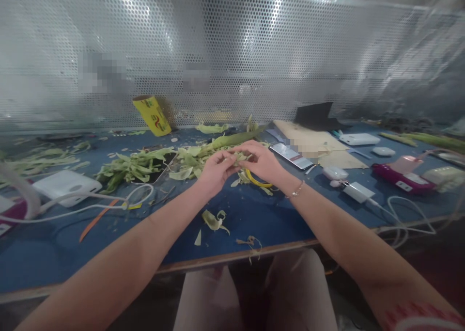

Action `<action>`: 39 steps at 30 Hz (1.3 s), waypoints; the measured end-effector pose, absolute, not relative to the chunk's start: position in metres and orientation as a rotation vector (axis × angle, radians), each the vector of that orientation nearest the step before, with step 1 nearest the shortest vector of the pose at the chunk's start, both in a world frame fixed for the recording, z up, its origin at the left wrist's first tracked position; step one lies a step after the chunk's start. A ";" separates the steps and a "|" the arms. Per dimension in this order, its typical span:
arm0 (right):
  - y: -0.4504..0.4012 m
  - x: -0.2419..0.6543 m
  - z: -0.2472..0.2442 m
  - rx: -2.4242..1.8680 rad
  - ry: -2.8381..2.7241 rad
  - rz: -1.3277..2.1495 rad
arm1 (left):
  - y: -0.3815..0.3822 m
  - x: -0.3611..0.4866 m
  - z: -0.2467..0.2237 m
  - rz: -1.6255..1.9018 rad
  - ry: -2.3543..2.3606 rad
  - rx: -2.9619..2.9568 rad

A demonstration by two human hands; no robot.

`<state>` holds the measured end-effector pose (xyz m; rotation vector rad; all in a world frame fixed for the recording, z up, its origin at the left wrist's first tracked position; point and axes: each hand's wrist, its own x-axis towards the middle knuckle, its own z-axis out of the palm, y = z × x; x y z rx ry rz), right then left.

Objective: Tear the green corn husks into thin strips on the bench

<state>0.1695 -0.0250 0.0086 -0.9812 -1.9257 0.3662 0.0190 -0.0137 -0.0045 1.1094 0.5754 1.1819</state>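
Observation:
My left hand [217, 170] and my right hand [258, 160] meet over the middle of a blue table, fingers bent and tips close together. A small pale-green piece seems to be pinched between them, mostly hidden by the fingers. Just behind them lies a heap of green leaves and peelings [189, 159], with a long green pod or stalk [234, 139] on top. A yellow ring [257, 180] rests under my right hand. Nearer the front edge is a loose curled peeling [213, 220].
A yellow tube [152, 115] leans near the perforated metal panel [232, 55]. At the left are a white device [67, 185], cables and more leaves. To the right lie a phone [291, 155], papers [308, 138], white chargers [358, 191] and a maroon device [403, 180].

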 end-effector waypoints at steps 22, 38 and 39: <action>-0.031 0.152 -0.004 -1.012 -1.690 0.098 | -0.018 0.024 0.002 1.443 0.619 0.975; -0.024 0.144 -0.010 -0.998 -1.551 0.173 | -0.016 0.031 -0.007 1.573 0.626 1.053; -0.024 0.144 -0.009 -1.000 -1.556 0.159 | -0.016 0.032 -0.007 1.575 0.624 1.046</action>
